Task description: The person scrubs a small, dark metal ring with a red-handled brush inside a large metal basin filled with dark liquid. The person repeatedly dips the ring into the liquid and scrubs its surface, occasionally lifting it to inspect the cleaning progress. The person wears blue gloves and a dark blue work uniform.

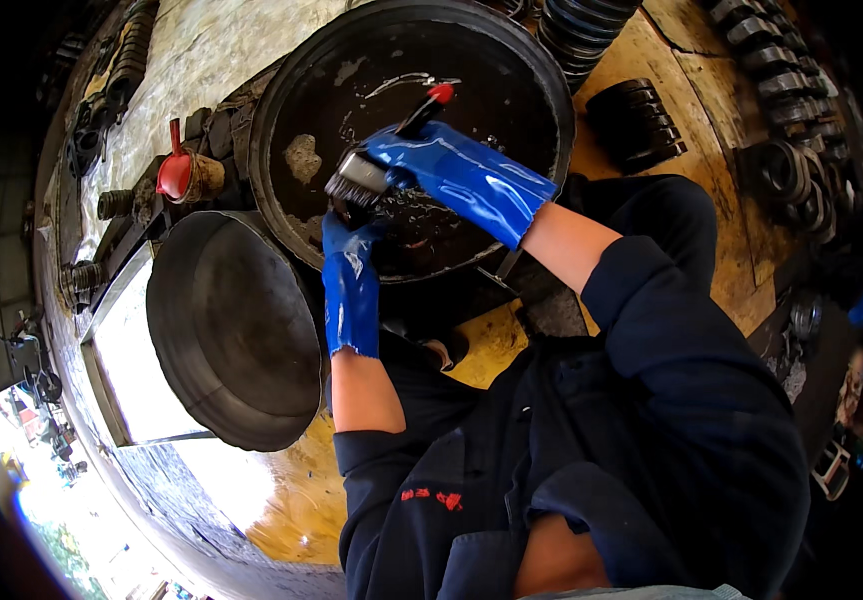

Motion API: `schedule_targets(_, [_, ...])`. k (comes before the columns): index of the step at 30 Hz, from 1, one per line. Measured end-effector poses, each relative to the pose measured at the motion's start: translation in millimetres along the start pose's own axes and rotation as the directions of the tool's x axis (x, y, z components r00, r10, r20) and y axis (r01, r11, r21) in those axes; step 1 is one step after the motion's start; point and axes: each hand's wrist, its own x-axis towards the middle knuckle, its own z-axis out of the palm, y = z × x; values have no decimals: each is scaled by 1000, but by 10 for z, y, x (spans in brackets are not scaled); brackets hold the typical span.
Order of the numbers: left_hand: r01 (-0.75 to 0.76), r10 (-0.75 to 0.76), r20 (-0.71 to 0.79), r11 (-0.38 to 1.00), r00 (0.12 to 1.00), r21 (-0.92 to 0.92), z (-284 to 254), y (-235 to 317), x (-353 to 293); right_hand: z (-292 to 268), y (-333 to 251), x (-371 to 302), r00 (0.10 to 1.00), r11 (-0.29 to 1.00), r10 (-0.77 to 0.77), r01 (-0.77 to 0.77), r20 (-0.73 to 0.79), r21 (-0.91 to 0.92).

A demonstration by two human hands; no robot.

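Both my hands wear blue rubber gloves over a large round black basin (pixel 291 90) of dark liquid. My right hand (pixel 451 170) grips a brush (pixel 361 180) with a red-tipped handle, bristles pointing left and down. My left hand (pixel 349 265) reaches in from below and holds a small dark part (pixel 356 213) right under the bristles; most of that part is hidden by the glove and the brush.
A second round black pan (pixel 231 330) leans to the left of the basin. A red funnel (pixel 173 172) sits on a can beyond it. Dark coil springs (pixel 581 25) and metal rings (pixel 781 170) lie on the yellowish bench (pixel 711 140) at the top and right.
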Motion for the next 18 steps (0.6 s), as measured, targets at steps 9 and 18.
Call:
schedule_targets(9, [-13, 6, -64, 994, 998, -111, 323, 157, -195, -392, 610, 648, 983, 997, 14, 1, -184, 83])
schedule_targets(18, [70, -91, -72, 967, 993, -246, 257, 392, -378, -319, 519, -14, 854, 950, 311, -275, -417, 147])
